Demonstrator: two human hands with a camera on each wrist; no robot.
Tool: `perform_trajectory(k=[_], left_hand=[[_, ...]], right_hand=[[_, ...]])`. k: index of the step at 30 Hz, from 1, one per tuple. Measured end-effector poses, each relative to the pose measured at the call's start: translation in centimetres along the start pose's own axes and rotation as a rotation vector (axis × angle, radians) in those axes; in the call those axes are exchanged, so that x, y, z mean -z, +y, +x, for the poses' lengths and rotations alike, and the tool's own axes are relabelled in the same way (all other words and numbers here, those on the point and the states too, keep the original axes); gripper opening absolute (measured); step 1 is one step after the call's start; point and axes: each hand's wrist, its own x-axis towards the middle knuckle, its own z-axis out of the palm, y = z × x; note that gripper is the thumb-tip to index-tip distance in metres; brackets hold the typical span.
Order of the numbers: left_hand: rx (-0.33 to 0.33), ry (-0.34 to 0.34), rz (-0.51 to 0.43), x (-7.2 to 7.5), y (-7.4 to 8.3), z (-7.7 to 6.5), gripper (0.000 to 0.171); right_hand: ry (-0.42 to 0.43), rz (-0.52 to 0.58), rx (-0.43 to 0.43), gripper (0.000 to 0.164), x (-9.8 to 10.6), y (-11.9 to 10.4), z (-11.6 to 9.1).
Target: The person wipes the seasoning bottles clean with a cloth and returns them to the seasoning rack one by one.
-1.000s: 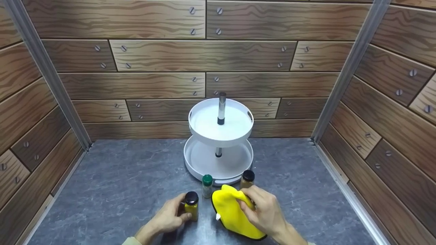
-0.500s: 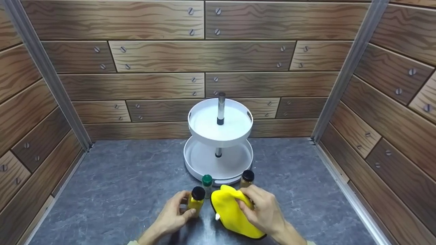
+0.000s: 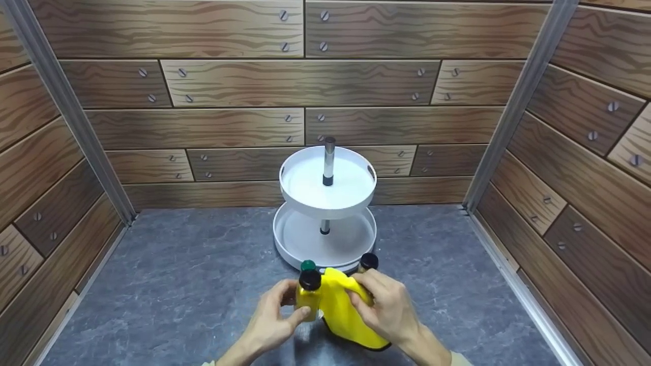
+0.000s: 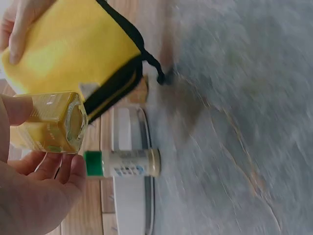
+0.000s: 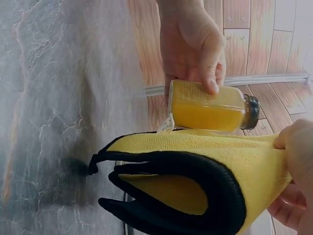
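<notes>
My left hand (image 3: 277, 312) grips a square glass jar of yellow spice (image 3: 308, 300) with a black lid, thumb on one side and fingers on the other. In the left wrist view the jar's base (image 4: 75, 122) is raised off the table. My right hand (image 3: 386, 305) pinches a folded yellow cloth (image 3: 343, 310) with black edging, held up right beside the jar. In the right wrist view the cloth's folds (image 5: 195, 152) hang just below the jar (image 5: 208, 105). Whether they touch, I cannot tell.
A white two-tier round tray stand (image 3: 285, 244) stands behind the hands. Before it are a green-capped shaker (image 4: 129, 163) and a black-lidded jar (image 3: 368, 261), partly hidden by the right hand. Wood-patterned walls (image 3: 229, 81) enclose the grey table (image 3: 203, 254).
My left hand has lifted the yellow spice jar and carried it right, up to the cloth. The cloth has risen slightly in my right hand.
</notes>
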Motion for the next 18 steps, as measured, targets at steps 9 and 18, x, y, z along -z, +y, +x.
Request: perform_trajectory(k=[9,18], left_hand=[[-0.07,0.008,-0.086,-0.9,1.4,-0.2,0.042],[-0.111,-0.001,-0.19,-1.7,2.2,0.1,0.047]], right_hand=[[0.065,0.051,0.01,0.028,-0.6,-0.6,1.0],[0.059,0.219,0.012,0.033,-1.5,-1.8,0.5]])
